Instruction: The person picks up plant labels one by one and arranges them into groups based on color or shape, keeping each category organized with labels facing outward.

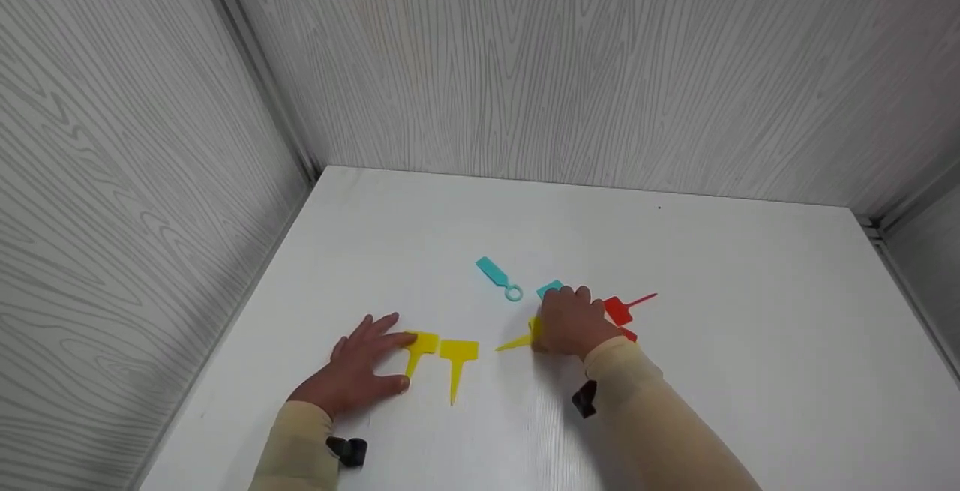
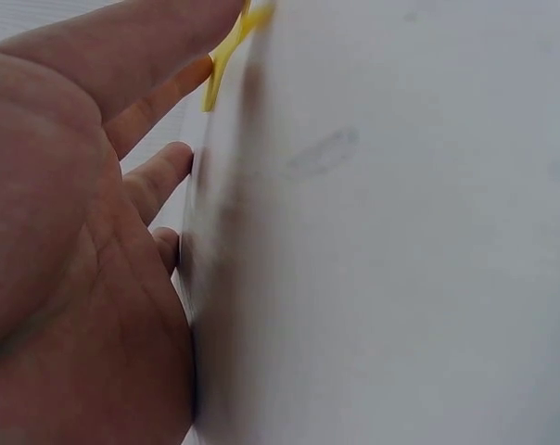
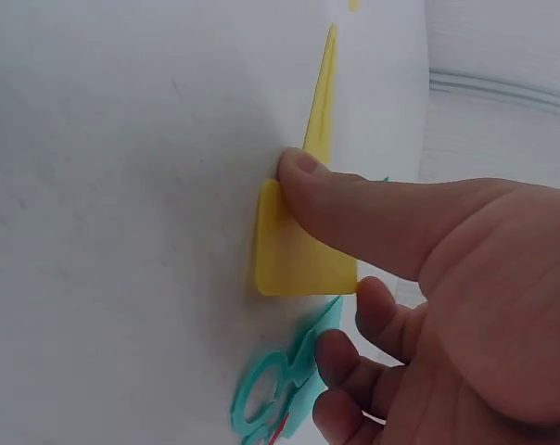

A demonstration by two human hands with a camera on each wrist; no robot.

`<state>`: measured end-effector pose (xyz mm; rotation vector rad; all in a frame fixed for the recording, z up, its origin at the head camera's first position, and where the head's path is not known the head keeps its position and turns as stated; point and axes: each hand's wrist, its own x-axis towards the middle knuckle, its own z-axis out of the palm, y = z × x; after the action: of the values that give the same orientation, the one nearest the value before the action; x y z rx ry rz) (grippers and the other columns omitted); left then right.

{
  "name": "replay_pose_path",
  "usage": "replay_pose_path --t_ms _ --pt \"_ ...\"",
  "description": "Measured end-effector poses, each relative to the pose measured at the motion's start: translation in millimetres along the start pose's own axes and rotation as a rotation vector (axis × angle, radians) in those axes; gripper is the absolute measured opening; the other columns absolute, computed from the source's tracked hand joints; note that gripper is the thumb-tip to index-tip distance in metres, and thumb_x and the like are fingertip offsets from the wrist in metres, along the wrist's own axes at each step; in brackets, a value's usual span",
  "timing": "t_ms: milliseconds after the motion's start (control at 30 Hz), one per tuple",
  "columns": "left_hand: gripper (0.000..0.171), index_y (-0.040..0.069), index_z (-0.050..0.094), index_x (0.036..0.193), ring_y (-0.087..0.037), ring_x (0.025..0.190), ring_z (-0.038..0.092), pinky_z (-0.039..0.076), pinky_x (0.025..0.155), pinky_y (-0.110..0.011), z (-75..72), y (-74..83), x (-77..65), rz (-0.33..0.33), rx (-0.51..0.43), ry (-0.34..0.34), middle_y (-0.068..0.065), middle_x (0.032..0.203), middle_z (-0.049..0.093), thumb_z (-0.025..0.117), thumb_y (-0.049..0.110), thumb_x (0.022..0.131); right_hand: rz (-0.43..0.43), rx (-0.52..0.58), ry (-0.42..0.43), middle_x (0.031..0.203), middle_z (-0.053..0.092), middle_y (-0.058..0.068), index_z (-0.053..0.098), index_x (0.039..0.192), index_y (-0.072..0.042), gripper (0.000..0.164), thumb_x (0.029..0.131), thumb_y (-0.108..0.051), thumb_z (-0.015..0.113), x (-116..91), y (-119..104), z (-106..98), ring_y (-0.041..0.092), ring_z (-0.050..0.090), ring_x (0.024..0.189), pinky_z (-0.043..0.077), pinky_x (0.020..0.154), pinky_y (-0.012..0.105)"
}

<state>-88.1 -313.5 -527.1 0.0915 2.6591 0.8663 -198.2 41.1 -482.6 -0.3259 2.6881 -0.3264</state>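
My left hand [image 1: 360,372] lies low on the white table, fingers spread. Its index fingertip touches the head of a yellow T-shaped plant label [image 1: 427,342], and the thumb tip is by that label's stem. Just right of it lies a second yellow plant label [image 1: 459,351], stem toward me. My right hand [image 1: 574,320] pinches a third yellow plant label [image 3: 303,260] at the table, its thumb across the neck and fingertips at the far edge. The pointed stem faces left in the head view. Teal ring-ended tags [image 3: 260,394] lie beside its curled fingers.
A teal tag with a ring end [image 1: 493,272] lies farther back, left of the right hand. Beyond that hand are a red label [image 1: 619,311] and another red piece [image 1: 628,335], partly covered. Wood-grain panels [image 1: 525,64] enclose the table's back and sides.
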Motion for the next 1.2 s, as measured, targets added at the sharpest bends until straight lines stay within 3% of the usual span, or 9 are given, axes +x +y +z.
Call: replay_pose_path --t_ms 200,467,800,933,1100,1200 --pt "0.068 0.039 0.055 0.164 -0.034 0.172 0.002 0.0 0.134 -0.068 0.7 1.5 1.3 -0.007 0.007 0.003 0.005 0.185 0.02 0.081 0.036 0.101 0.008 0.074 0.015 0.116 0.062 0.01 0.06 0.14 -0.014 0.075 0.077 -0.026 0.098 -2 3 5 0.036 0.055 0.112 0.06 0.087 0.052" --pt "0.066 0.036 0.057 0.162 -0.037 0.172 0.001 -0.001 0.133 -0.068 -0.6 2.4 0.3 0.01 -0.01 0.009 0.001 0.185 0.023 0.081 0.034 0.1 0.018 0.087 0.007 0.111 0.066 0.007 0.063 0.136 -0.014 0.067 0.081 -0.028 0.098 2 3 10 0.034 0.056 0.113 0.059 0.093 0.052" --pt "0.067 0.037 0.056 0.163 -0.035 0.172 0.0 -0.002 0.134 -0.067 -2.1 1.4 -0.1 0.006 -0.014 -0.007 0.003 0.185 0.02 0.081 0.037 0.101 -0.152 0.008 0.114 0.117 0.073 0.006 0.066 0.139 -0.011 0.059 0.09 -0.027 0.094 -6 8 13 0.031 0.063 0.111 0.05 0.106 0.051" --pt "0.067 0.037 0.057 0.163 -0.036 0.172 0.0 -0.002 0.133 -0.068 -2.8 1.3 0.3 0.008 -0.014 -0.007 0.003 0.185 0.021 0.081 0.036 0.101 -0.244 -0.026 0.149 0.119 0.074 0.003 0.066 0.138 -0.014 0.059 0.09 -0.03 0.095 -10 10 14 0.027 0.064 0.11 0.051 0.104 0.048" --pt "0.067 0.038 0.057 0.162 -0.036 0.172 0.001 -0.001 0.133 -0.069 -2.6 1.9 0.6 0.008 -0.006 0.002 0.003 0.185 0.021 0.082 0.036 0.1 -0.331 -0.033 0.125 0.124 0.075 0.0 0.067 0.141 -0.018 0.057 0.092 -0.032 0.092 -17 4 16 0.024 0.064 0.112 0.051 0.103 0.043" --pt "0.067 0.038 0.057 0.162 -0.035 0.172 0.002 -0.001 0.133 -0.069 -2.2 2.0 0.8 0.006 -0.006 0.0 0.004 0.185 0.021 0.082 0.036 0.101 -0.383 -0.036 0.102 0.128 0.077 -0.001 0.068 0.143 -0.021 0.054 0.095 -0.032 0.091 -22 -1 19 0.025 0.066 0.116 0.051 0.109 0.046"
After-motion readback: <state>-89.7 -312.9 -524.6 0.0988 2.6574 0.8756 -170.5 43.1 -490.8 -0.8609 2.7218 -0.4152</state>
